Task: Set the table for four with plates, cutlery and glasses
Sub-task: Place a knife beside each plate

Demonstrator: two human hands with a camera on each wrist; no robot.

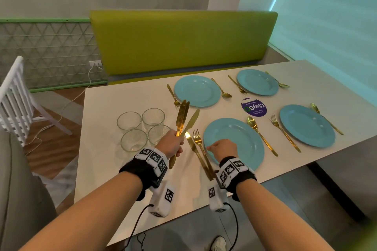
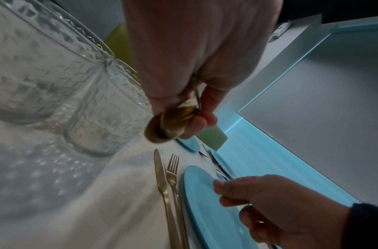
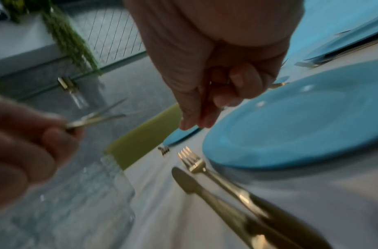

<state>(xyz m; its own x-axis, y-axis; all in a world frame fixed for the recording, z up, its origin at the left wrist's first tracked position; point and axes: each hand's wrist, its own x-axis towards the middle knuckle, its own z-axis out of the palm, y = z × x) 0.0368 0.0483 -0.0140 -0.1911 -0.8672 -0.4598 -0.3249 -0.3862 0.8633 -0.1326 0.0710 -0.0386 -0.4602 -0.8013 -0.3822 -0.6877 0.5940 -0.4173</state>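
Note:
My left hand (image 1: pixel 177 144) grips a bunch of three gold knives (image 1: pixel 184 118) by their handles, blades up, above the table between the glasses and the near left plate. In the left wrist view the handle ends (image 2: pixel 169 124) stick out below my fingers. My right hand (image 1: pixel 221 146) hovers over the left rim of the near left blue plate (image 1: pixel 244 155), fingers curled and holding nothing. Left of that plate a gold knife (image 1: pixel 191 144) lies beside a gold fork (image 1: pixel 199 140). The right wrist view shows the same knife (image 3: pixel 190 183) and fork (image 3: pixel 194 161) side by side.
Three more blue plates (image 1: pixel 197 91) (image 1: pixel 257 82) (image 1: pixel 307 125) each have a fork and a spoon. Several clear glasses (image 1: pixel 134 140) stand grouped at the table's left. A purple sticker (image 1: pixel 254 107) sits mid-table. A green bench (image 1: pixel 179 43) runs behind; a white chair (image 1: pixel 16 96) stands left.

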